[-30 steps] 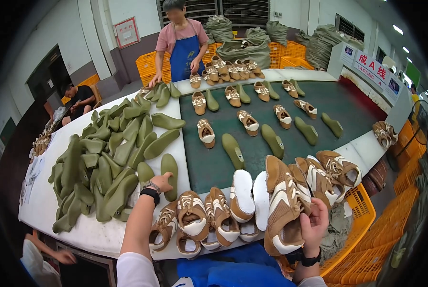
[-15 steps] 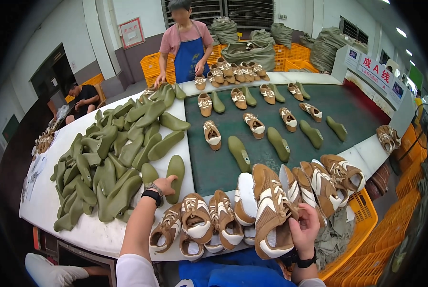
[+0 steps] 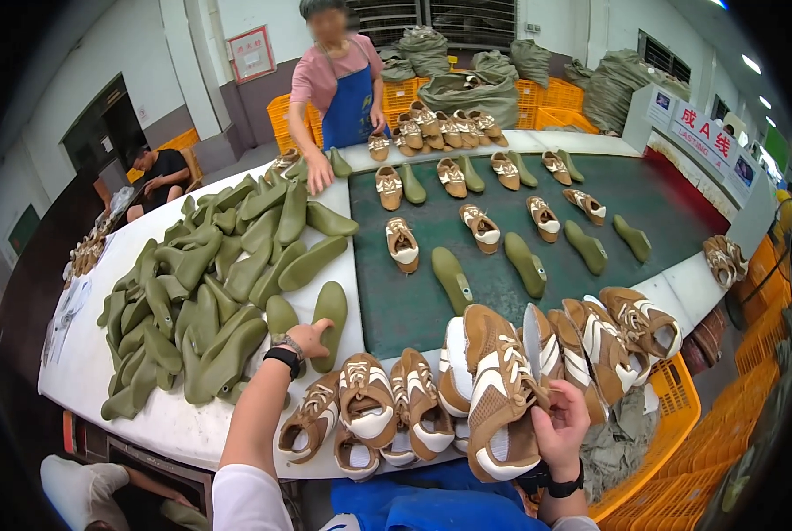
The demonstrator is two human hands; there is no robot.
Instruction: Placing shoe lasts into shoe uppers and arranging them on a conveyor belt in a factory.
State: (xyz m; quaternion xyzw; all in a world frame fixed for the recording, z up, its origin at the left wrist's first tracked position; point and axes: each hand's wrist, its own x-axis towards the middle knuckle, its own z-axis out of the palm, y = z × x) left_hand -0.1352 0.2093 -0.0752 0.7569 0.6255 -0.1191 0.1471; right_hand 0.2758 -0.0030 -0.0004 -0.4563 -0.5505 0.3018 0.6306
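My left hand [image 3: 305, 340] is closed on an olive-green shoe last [image 3: 330, 310] lying at the right edge of the big heap of lasts [image 3: 210, 292]. With pinched fingers, my right hand [image 3: 560, 419] grips the side of a brown sneaker [image 3: 493, 394] with white stripes, near its laces. That sneaker is tilted over others, toe pointing away. More brown sneakers [image 3: 367, 398] stand in a row along the near table edge, between my hands. Further sneakers [image 3: 610, 341] lean together just beyond my right hand.
A green conveyor belt [image 3: 396, 314] carries sneakers and lasts. Across the white table [image 3: 183, 434] stands a co-worker in a blue apron [image 3: 350, 106], one hand over the lasts. An orange crate [image 3: 675, 389] with grey cloth is at right. Another person's arm [image 3: 157, 485] shows at lower left.
The co-worker's hand has reached forward and right over the far lasts. The arm at lower left has come further into view. My hands keep their holds; the view has shifted slightly.
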